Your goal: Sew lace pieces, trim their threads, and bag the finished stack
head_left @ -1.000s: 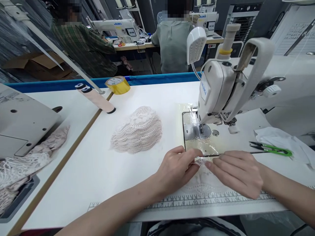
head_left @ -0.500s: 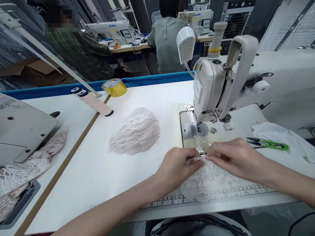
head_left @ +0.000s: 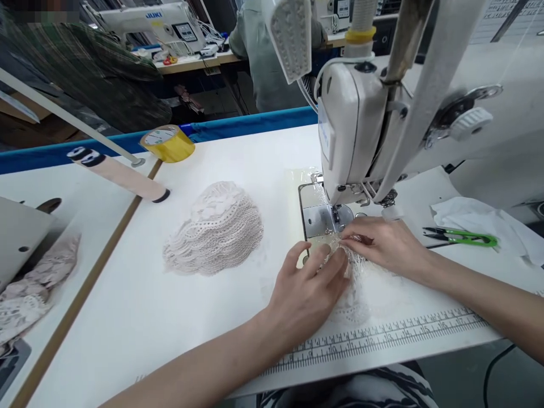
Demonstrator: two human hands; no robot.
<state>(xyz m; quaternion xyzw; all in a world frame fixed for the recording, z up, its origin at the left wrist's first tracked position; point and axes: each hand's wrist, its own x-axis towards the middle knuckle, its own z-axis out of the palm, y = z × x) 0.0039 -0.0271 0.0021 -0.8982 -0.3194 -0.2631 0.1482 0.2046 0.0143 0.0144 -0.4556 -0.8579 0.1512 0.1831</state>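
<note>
A piece of pale lace [head_left: 352, 292] lies on the table just in front of the sewing machine's needle plate [head_left: 317, 221]. Close to the presser foot [head_left: 335, 214], my right hand [head_left: 386, 246] pinches the lace's upper edge between thumb and fingertips. My left hand [head_left: 308, 289] rests on the lace's left side with its fingers bent and spread apart; its thumb is hidden. The sewing machine's head [head_left: 348, 124] stands directly behind both hands. A stack of scalloped lace pieces [head_left: 216, 232] sits to the left of my left hand.
Green thread snips [head_left: 467, 237] and white cloth [head_left: 488, 221] lie at the right. A yellow tape roll [head_left: 170, 144] and a pink cylinder [head_left: 121, 175] are at back left. A ruler strip [head_left: 382, 340] runs along the front edge. Two people [head_left: 272, 62] sit beyond.
Both hands have moved forward with the lace, nearer the presser foot. My left hand has loosened its pinch and spread its fingers. The camera view has come closer to the machine.
</note>
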